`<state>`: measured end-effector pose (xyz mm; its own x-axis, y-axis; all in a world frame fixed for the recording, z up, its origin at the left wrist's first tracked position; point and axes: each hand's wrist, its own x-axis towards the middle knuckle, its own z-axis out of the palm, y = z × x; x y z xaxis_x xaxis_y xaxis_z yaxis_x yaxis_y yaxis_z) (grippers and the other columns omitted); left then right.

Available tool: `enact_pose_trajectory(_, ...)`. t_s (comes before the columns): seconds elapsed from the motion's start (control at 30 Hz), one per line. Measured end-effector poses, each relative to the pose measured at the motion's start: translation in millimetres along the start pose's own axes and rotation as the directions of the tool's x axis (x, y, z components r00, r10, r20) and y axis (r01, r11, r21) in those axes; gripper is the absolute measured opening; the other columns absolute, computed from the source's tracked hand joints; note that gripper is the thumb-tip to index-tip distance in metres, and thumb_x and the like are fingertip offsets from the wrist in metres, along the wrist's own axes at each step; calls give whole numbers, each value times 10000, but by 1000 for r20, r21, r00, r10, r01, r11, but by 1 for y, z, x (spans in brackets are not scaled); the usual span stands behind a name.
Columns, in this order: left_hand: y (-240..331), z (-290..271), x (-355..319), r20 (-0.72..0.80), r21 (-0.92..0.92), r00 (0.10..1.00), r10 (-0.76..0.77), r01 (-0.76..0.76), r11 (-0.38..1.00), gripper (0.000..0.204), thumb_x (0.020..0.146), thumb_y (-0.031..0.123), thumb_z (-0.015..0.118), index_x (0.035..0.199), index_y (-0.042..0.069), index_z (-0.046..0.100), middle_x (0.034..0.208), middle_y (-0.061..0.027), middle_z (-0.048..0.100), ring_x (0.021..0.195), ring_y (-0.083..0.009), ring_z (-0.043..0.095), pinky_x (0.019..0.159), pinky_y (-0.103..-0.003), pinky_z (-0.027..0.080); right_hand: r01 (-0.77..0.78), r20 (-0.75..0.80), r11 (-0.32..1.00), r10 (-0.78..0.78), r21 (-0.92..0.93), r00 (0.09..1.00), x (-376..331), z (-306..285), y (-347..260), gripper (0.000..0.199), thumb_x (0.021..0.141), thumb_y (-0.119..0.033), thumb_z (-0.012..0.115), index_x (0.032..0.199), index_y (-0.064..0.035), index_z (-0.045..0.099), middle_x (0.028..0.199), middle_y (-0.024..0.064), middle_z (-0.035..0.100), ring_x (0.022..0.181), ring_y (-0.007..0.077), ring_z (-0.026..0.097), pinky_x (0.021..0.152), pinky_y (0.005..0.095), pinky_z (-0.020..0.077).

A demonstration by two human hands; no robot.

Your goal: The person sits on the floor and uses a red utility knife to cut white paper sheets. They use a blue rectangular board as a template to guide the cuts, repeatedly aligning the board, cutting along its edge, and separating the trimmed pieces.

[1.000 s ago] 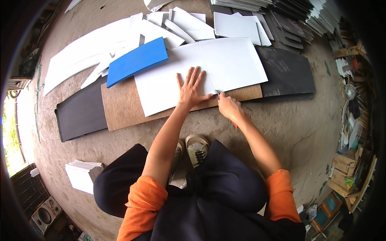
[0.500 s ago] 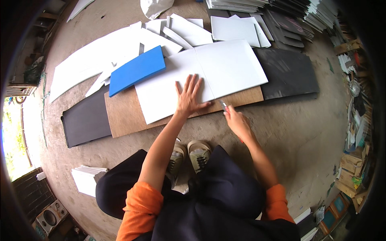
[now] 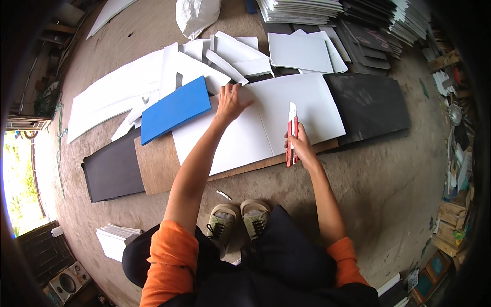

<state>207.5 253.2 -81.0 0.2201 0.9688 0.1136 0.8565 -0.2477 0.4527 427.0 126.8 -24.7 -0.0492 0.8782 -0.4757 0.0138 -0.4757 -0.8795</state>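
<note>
A white foam board [image 3: 307, 110] lies across a brown wooden board [image 3: 158, 163], with a straight cut line running from its near edge to its far edge. At the far edge, left of that line, my left hand [image 3: 231, 105] has its fingers bent over the border and its thumb on the white surface; the fingertips are partly hidden. My right hand [image 3: 302, 146] holds a red utility knife [image 3: 292, 138] above the board's near right part, the blade out and pointing away from me. A blue foam block [image 3: 176, 110] rests on the board's left side.
White offcuts [image 3: 230, 56] lie piled beyond the board. Dark sheets [image 3: 368, 107] stick out on both sides beneath the wood. A white sack [image 3: 197, 18] and stacked sheets [image 3: 302, 10] stand farther back. Another small white stack [image 3: 115, 240] sits near my knee, and a white scrap [image 3: 223, 195] before my shoes.
My left hand has slid from flat on the board's middle to its far edge, fingers now bent. The knife has lifted off the near edge, its blade turned to point away.
</note>
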Motion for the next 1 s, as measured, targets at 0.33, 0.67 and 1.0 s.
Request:
enact_pose_trajectory(0.33,52,-67,-7,507,-42,862,3,22,999,504,747,540,573,900,61,604,842,-127,633,795,-260,615,688,-367,464,47,194,909,-138,415,971,-76,-5,-59,703,831,43,409,1395,-154,39,1200,157,400,770,204,561,700,362,513)
enact_pose_trajectory(0.67,85,-213,-52,153,46,952,263,-273,961,327,830,336,532,762,19,573,666,-115,597,655,-250,612,599,-371,463,369,93,912,-389,179,917,-160,6,-96,348,911,-164,437,1229,-33,381,863,88,559,520,94,534,422,212,398)
enact_pose_trajectory(1.0,82,-215,-79,-135,184,870,475,-449,874,330,839,324,524,801,-4,528,804,-149,578,767,-296,582,667,-389,464,390,-96,903,-378,180,921,-167,52,-95,181,911,-254,458,894,-74,441,647,41,534,484,104,536,403,226,405)
